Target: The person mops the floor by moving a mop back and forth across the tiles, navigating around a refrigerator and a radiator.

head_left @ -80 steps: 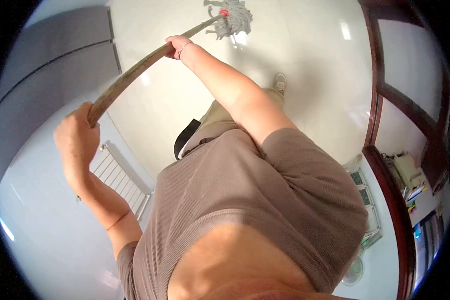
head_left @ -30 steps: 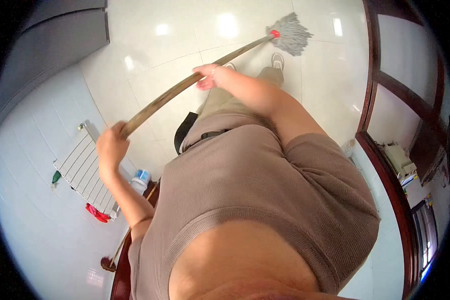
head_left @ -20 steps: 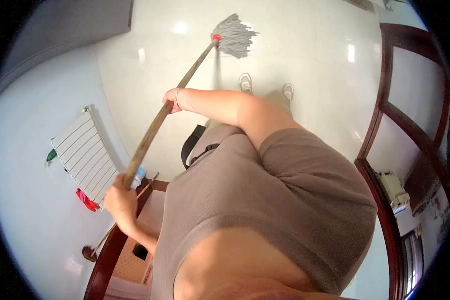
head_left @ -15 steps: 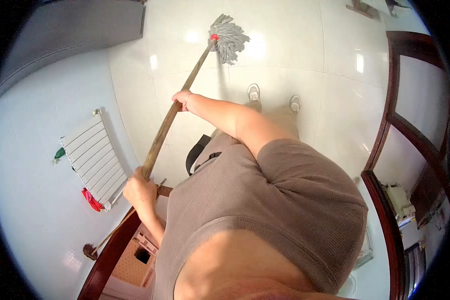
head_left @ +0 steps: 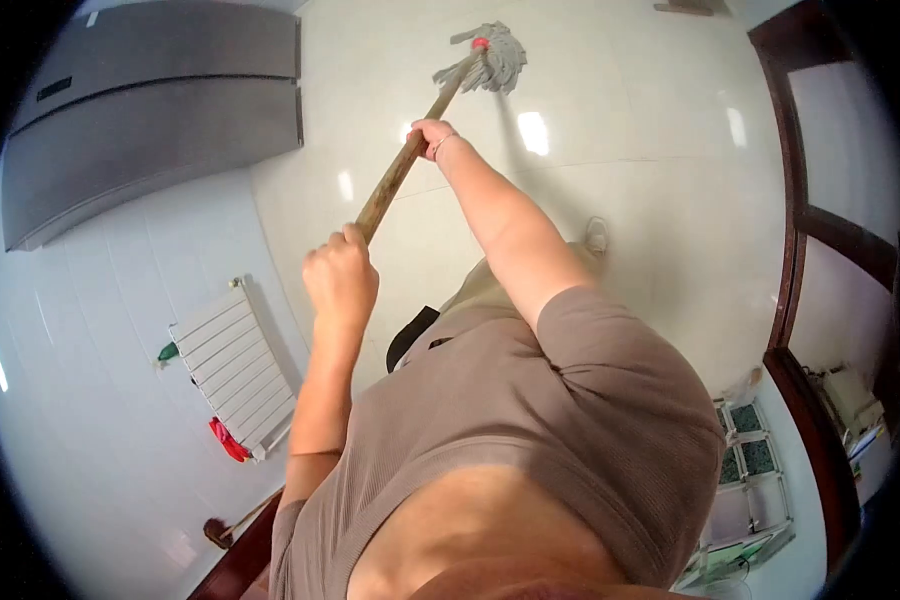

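Note:
A mop [head_left: 482, 68] with grey cloth strips and a red collar rests on the pale tiled floor at the top of the view. Its wooden handle [head_left: 388, 186] slants down to the left, toward my body. My right hand [head_left: 433, 139], with a bracelet at the wrist, is wrapped round the middle of the handle. Further back, my left hand [head_left: 341, 278] is closed round the handle's upper end. Both arms stretch forward. One shoe [head_left: 597, 234] shows beyond my clothing.
A grey fridge-like cabinet [head_left: 160, 120] stands at the upper left. Below it a white radiator [head_left: 235, 367] hangs on the wall, with a red cloth [head_left: 229, 440] beside it. A dark wooden frame [head_left: 792, 200] runs along the right, near a white rack [head_left: 753, 480].
Both hands have pushed forward with the mop, the left hand most. The mop head has shifted up and right in view, its strips now trailing differently. More of the grey cabinet shows.

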The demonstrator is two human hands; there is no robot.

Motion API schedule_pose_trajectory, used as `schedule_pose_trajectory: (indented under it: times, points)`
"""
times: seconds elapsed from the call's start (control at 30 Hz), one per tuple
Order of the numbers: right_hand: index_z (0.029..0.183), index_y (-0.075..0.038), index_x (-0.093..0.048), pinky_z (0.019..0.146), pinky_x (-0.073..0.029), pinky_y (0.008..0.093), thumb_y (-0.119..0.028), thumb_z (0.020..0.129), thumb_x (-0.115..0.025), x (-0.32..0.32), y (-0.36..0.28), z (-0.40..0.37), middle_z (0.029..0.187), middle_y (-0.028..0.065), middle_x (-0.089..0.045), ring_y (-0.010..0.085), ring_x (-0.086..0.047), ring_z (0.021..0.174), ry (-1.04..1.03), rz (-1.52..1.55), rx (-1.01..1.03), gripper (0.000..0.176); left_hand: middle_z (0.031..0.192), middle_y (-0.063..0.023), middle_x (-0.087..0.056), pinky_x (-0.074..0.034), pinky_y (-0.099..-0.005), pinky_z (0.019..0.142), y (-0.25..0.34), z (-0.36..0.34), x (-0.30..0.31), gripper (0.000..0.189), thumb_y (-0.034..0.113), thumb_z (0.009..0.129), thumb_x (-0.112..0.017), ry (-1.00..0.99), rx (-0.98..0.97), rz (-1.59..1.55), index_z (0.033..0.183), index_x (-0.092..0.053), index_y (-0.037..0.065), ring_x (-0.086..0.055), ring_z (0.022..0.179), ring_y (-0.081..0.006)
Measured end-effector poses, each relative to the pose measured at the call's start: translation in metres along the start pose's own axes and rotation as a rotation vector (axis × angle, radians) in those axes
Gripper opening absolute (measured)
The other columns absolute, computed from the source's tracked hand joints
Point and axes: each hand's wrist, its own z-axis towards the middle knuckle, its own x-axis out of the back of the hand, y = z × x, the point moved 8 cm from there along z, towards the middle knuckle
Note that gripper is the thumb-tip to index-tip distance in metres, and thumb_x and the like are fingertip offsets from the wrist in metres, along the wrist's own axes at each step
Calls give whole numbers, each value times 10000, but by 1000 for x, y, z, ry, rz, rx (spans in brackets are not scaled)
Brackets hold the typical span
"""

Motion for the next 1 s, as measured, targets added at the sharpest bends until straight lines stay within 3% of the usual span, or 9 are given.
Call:
schedule_pose_trajectory:
  times: [0.17,0.33,0.4,0.5,0.6,0.7,0.83,1.0]
  points:
    - [839,1,-464,552,-515,353,-36,765,-540,56,-98,-65,711,107,-546,216,-571,599,9,106,152,112,578,-100,-538,-436,-377,456,60,40,42,79,20,653,-512,54,-198,-90,727,-515,47,-542,485,-289]
    - [891,-7,-466,572,-521,360,-40,767,-544,129,-139,-106,733,105,-549,214,-578,642,116,0,203,150,620,-114,-563,-453,-384,491,106,39,33,127,35,664,-512,-4,-252,-153,788,-540,45,-555,515,-300]
    - [884,-9,-472,566,-519,391,-41,766,-547,164,-139,-107,754,99,-548,226,-579,642,156,-15,202,144,590,-101,-563,-459,-392,510,119,25,15,91,17,657,-522,-49,-256,-223,743,-504,42,-572,516,-276]
    - [882,-12,-472,587,-518,423,-17,743,-560,201,-118,-110,761,95,-532,239,-568,642,270,-125,137,165,650,-162,-589,-457,-422,544,108,13,-25,132,37,668,-511,-234,-143,-384,798,-519,56,-577,594,-333]
    - [908,-6,-463,630,-516,443,3,725,-570,218,-75,-102,821,113,-520,253,-558,693,306,-154,46,212,686,-156,-598,-460,-423,589,86,-13,-56,194,65,672,-532,-374,-69,-481,865,-548,76,-583,651,-334]
    - [920,17,-456,552,-530,426,-3,697,-563,221,-31,-85,803,147,-529,269,-584,675,354,-204,-3,248,729,-149,-606,-459,-421,632,50,-41,-79,273,90,672,-555,-439,40,-495,944,-564,112,-582,711,-336]
    - [924,16,-465,557,-537,439,-13,697,-568,191,33,-79,819,154,-542,280,-598,712,371,-262,-137,251,757,-150,-609,-460,-418,644,1,-73,-90,299,91,670,-562,-455,116,-555,968,-568,122,-581,731,-337]
    - [940,-13,-493,602,-542,437,-71,726,-570,123,152,-46,880,151,-555,282,-605,748,197,-382,-344,235,763,-155,-607,-449,-434,624,-89,-129,-93,277,84,664,-553,-540,339,-435,938,-584,121,-574,721,-351]
